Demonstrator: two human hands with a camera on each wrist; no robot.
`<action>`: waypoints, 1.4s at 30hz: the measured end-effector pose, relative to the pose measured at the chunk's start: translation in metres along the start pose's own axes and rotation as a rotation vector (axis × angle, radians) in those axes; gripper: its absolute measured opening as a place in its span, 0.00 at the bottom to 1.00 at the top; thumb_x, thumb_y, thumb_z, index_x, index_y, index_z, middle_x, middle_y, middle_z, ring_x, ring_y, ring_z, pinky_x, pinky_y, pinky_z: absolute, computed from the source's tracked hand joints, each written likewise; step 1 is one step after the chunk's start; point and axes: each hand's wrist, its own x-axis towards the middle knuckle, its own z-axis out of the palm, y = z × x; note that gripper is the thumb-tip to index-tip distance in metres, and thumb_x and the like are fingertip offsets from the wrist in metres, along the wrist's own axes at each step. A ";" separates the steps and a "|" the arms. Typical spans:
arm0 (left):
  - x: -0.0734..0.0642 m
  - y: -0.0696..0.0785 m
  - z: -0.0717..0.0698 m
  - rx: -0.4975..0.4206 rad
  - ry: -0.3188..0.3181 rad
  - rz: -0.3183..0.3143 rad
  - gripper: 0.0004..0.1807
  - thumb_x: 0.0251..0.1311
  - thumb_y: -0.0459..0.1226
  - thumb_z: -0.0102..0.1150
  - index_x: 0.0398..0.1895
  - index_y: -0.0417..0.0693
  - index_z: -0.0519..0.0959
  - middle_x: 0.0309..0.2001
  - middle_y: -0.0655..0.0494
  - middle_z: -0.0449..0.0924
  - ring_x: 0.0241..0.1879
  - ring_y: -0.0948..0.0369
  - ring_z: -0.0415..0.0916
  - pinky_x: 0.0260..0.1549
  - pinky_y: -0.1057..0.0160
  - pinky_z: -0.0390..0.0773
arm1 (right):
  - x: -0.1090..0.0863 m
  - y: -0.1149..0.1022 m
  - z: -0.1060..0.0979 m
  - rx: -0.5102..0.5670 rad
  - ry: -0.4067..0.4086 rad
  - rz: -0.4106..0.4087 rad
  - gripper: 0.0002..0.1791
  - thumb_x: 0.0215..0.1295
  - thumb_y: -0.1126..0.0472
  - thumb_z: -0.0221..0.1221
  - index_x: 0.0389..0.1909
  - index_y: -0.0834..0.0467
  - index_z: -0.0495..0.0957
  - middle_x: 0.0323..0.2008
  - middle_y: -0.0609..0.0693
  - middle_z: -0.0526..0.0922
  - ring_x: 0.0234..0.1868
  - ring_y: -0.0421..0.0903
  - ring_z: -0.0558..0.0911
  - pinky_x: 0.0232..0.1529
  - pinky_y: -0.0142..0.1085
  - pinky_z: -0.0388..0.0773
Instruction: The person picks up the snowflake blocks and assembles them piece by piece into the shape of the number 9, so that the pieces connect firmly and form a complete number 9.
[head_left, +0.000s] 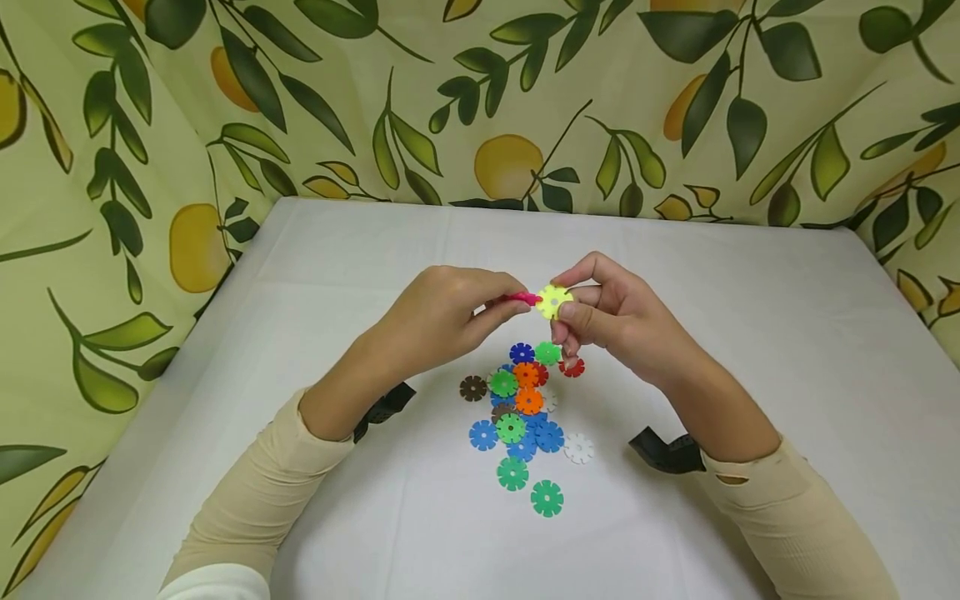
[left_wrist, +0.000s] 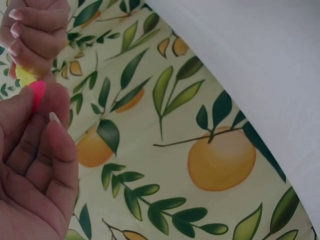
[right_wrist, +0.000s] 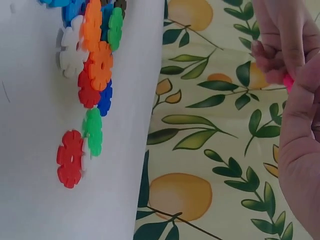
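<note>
My left hand (head_left: pixel 450 315) pinches a pink notched disc (head_left: pixel 527 297), seen nearly edge-on, between thumb and fingers. A yellow notched disc (head_left: pixel 553 302) faces the head camera, and my right hand (head_left: pixel 618 312) pinches it between thumb and fingers. The two discs meet edge to edge above the table; whether their slots interlock is too small to tell. In the left wrist view the pink disc (left_wrist: pixel 37 93) shows at the fingertips, just below the yellow disc (left_wrist: pixel 24 76). The right wrist view has only a sliver of pink, with the yellow disc hidden behind my hand.
Below the hands, a loose heap of notched discs in blue, orange (head_left: pixel 529 401), green (head_left: pixel 512 473), brown (head_left: pixel 472 388), red and white (head_left: pixel 579 448) lies on the white tablecloth (head_left: pixel 360 517). A leaf-and-fruit patterned curtain (head_left: pixel 510 167) hangs behind the table's far edge.
</note>
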 end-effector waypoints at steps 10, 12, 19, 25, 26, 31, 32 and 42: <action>0.001 0.004 0.011 0.052 0.122 0.071 0.04 0.62 0.32 0.68 0.37 0.39 0.87 0.34 0.52 0.87 0.34 0.59 0.86 0.37 0.69 0.81 | 0.001 0.004 0.004 0.146 0.034 0.020 0.10 0.71 0.77 0.51 0.49 0.64 0.69 0.25 0.56 0.82 0.21 0.46 0.78 0.28 0.32 0.82; 0.001 0.005 0.014 0.066 0.136 0.081 0.03 0.62 0.31 0.68 0.36 0.38 0.87 0.32 0.51 0.87 0.33 0.59 0.85 0.37 0.69 0.81 | 0.001 0.004 0.004 0.170 0.042 0.040 0.10 0.70 0.78 0.51 0.48 0.64 0.69 0.24 0.55 0.81 0.20 0.45 0.77 0.26 0.32 0.81; 0.000 0.010 0.020 0.105 0.104 0.043 0.02 0.61 0.30 0.68 0.35 0.39 0.87 0.32 0.52 0.87 0.33 0.59 0.85 0.37 0.69 0.82 | 0.001 0.007 0.005 0.215 0.047 0.101 0.10 0.70 0.78 0.49 0.46 0.64 0.70 0.23 0.54 0.81 0.18 0.44 0.76 0.22 0.34 0.81; 0.002 0.005 0.021 0.076 0.057 0.029 0.04 0.62 0.31 0.68 0.37 0.39 0.86 0.33 0.51 0.87 0.35 0.59 0.86 0.40 0.69 0.81 | -0.001 0.009 0.006 0.202 0.064 0.113 0.09 0.70 0.77 0.50 0.47 0.64 0.69 0.23 0.55 0.81 0.18 0.44 0.76 0.23 0.34 0.81; 0.002 0.004 0.020 0.062 0.040 0.022 0.04 0.63 0.32 0.67 0.38 0.39 0.86 0.34 0.51 0.87 0.36 0.59 0.86 0.40 0.69 0.81 | -0.001 0.010 0.007 0.191 0.067 0.111 0.09 0.71 0.77 0.50 0.48 0.64 0.69 0.23 0.55 0.81 0.18 0.45 0.76 0.24 0.34 0.81; 0.001 0.001 0.003 -0.003 -0.133 -0.148 0.16 0.63 0.40 0.69 0.51 0.42 0.84 0.38 0.55 0.87 0.37 0.62 0.83 0.39 0.69 0.80 | 0.003 0.015 0.010 0.085 0.083 0.152 0.11 0.74 0.72 0.51 0.54 0.64 0.67 0.26 0.57 0.80 0.22 0.47 0.78 0.29 0.34 0.82; 0.001 0.001 0.000 -0.015 -0.167 -0.186 0.20 0.62 0.41 0.70 0.54 0.43 0.83 0.38 0.56 0.87 0.37 0.63 0.83 0.37 0.69 0.80 | 0.004 0.016 0.011 0.063 0.086 0.162 0.12 0.74 0.71 0.52 0.55 0.64 0.67 0.27 0.57 0.80 0.22 0.48 0.78 0.28 0.35 0.82; 0.000 -0.005 -0.003 -0.060 -0.195 -0.256 0.25 0.58 0.43 0.72 0.57 0.44 0.82 0.32 0.59 0.84 0.30 0.64 0.77 0.30 0.68 0.77 | 0.009 0.026 0.010 -0.180 0.041 0.158 0.17 0.78 0.62 0.49 0.63 0.63 0.68 0.37 0.64 0.81 0.33 0.61 0.81 0.32 0.45 0.84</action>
